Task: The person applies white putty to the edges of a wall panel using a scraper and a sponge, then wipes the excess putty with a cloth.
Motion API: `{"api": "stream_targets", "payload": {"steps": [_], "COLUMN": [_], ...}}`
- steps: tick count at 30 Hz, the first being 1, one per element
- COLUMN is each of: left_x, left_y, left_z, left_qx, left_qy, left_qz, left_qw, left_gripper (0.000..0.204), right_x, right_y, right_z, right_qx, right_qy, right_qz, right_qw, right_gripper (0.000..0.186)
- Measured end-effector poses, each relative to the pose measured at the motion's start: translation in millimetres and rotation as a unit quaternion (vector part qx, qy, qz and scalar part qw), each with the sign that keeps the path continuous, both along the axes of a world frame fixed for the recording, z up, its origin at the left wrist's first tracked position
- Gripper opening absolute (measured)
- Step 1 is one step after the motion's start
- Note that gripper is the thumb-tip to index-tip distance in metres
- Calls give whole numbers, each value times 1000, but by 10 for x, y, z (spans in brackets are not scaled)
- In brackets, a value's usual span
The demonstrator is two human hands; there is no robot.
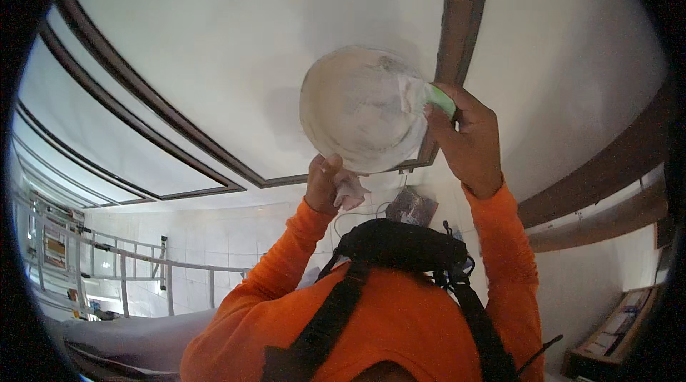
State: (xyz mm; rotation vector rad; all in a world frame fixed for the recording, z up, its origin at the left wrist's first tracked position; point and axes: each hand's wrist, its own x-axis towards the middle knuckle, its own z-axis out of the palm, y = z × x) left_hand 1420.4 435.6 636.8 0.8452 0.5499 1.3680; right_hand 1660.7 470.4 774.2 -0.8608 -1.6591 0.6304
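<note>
A round, shallow whitish bowl point(343, 107) is in front of my chest, its inside smeared with pale, paste-like residue. My left hand point(323, 182) is closed at the bowl's near-left rim, with a crumpled whitish-pink cloth point(350, 192) bunched in it. At the bowl's right side, my right hand point(468, 135) pinches a light green piece point(443, 102). White smears lie on the bowl beside that green piece; its exact kind is unclear. Orange sleeves cover both of my forearms.
Large white panels with dark brown frames point(461, 17) stand before me. Metal ladder-like rails point(189, 268) run along the left. A dark, white-dusted box point(412, 207) with a cable lies below the bowl. On the lower right is a wooden tray-like box point(614, 332) with papers.
</note>
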Motion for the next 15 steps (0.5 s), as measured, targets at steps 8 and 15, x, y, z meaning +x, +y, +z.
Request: {"api": "stream_targets", "payload": {"steps": [8, 15], "left_x": [110, -11], "left_y": [-47, -50], "left_z": [112, -82], "left_qx": [10, 71], "left_qy": [3, 203], "left_qz": [38, 123], "left_qw": [999, 969], "left_gripper": [64, 62], "right_x": [17, 9], "right_y": [-132, -238], "right_z": [153, 189], "right_qx": [71, 88], "right_qy": [-61, -26], "right_qz": [-22, 21], "right_qw": [995, 996], "right_gripper": [23, 23]}}
